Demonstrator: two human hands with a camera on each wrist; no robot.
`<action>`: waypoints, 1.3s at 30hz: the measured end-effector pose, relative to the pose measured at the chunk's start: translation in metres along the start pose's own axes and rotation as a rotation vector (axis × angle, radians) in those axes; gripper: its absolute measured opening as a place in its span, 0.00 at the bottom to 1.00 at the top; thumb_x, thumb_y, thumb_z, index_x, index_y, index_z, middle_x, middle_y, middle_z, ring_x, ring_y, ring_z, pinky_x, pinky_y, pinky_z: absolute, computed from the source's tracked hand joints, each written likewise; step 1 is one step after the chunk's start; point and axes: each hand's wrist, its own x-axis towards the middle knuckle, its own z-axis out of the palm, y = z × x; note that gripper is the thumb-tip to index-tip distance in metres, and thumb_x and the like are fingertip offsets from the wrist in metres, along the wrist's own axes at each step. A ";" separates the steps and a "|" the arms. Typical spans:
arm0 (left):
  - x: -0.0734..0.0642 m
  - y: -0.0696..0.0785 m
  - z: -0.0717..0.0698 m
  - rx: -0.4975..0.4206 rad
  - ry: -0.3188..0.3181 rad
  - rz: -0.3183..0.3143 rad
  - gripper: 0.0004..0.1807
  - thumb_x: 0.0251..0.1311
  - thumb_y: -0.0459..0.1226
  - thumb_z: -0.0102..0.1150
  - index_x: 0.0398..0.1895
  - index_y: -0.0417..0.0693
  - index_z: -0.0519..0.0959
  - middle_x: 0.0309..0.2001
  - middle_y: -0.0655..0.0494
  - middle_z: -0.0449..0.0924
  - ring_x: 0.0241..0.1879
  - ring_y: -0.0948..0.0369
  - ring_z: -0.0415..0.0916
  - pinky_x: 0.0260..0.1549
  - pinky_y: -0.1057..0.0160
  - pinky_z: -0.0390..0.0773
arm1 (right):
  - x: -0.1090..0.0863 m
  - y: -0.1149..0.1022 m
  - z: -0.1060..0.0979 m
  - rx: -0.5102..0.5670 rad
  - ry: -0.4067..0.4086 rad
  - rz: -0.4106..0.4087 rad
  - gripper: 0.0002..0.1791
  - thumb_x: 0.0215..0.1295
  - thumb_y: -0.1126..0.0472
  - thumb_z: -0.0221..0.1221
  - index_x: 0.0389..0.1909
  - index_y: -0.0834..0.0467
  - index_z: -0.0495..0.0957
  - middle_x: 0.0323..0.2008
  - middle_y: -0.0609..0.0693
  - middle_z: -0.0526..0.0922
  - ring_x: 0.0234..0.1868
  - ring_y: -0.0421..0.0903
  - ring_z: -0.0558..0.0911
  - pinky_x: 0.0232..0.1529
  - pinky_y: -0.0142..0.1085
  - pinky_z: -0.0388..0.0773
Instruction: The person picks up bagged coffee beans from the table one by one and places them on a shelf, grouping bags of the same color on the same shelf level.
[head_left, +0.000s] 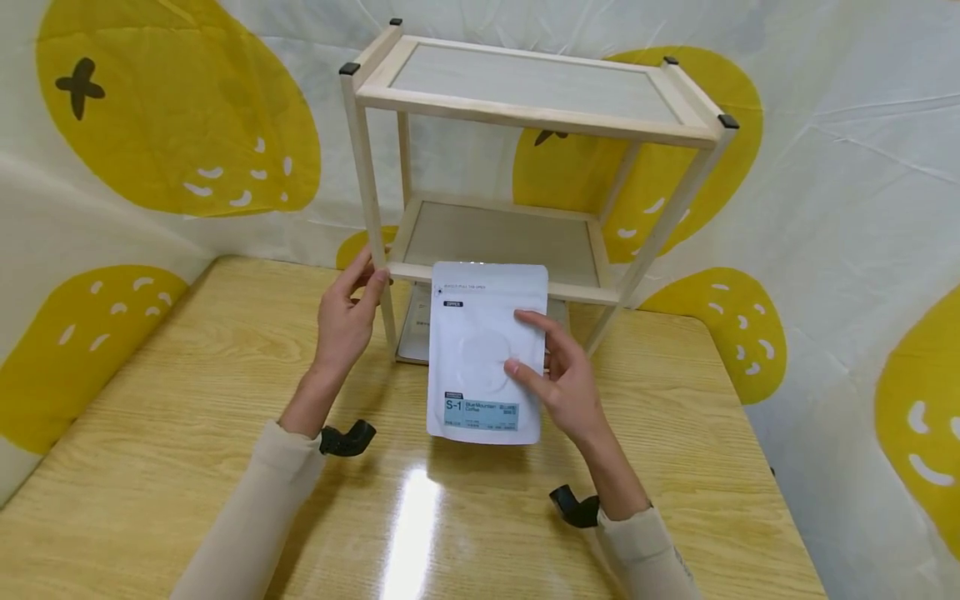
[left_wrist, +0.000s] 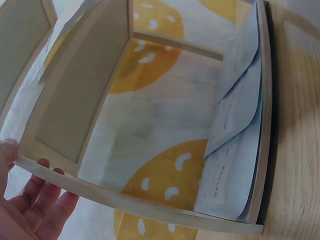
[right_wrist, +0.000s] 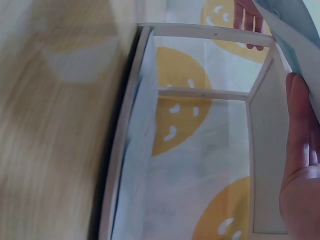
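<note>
My right hand holds a white coffee pouch by its right side, thumb on the front and other fingers partly hidden behind it. The pouch is upright with a blue label near its bottom, in front of a small wooden shelf rack. With my left hand I grip the rack's front left post, at middle-shelf height. In the left wrist view, the fingers curl around this post. Overlapping pale pouches lie on the bottom shelf. The right wrist view shows the held pouch's edge above my right palm.
The rack stands at the back of a wood-grain table. Its middle shelf and top shelf carry nothing visible. A white cloth with yellow fruit prints hangs behind and at both sides.
</note>
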 end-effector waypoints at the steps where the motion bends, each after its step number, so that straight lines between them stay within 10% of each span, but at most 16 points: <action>1: 0.000 0.000 0.000 0.002 0.001 -0.002 0.24 0.78 0.43 0.55 0.75 0.63 0.73 0.53 0.44 0.86 0.49 0.65 0.76 0.36 0.74 0.78 | 0.002 -0.001 0.000 0.009 0.010 -0.002 0.36 0.65 0.74 0.65 0.73 0.58 0.70 0.62 0.63 0.77 0.43 0.42 0.87 0.39 0.38 0.89; 30: 0.001 0.001 -0.001 -0.072 -0.022 -0.013 0.23 0.78 0.45 0.56 0.73 0.61 0.76 0.53 0.40 0.85 0.50 0.63 0.78 0.40 0.73 0.82 | 0.063 -0.038 -0.002 0.113 0.216 -0.004 0.36 0.64 0.74 0.67 0.73 0.60 0.70 0.60 0.66 0.82 0.46 0.41 0.89 0.43 0.35 0.88; 39: 0.000 0.000 -0.002 -0.088 -0.013 -0.011 0.22 0.77 0.44 0.57 0.72 0.62 0.77 0.53 0.40 0.86 0.50 0.59 0.79 0.39 0.75 0.80 | 0.083 -0.046 0.000 0.039 0.263 0.116 0.34 0.65 0.68 0.69 0.72 0.55 0.71 0.60 0.63 0.83 0.49 0.45 0.88 0.43 0.30 0.87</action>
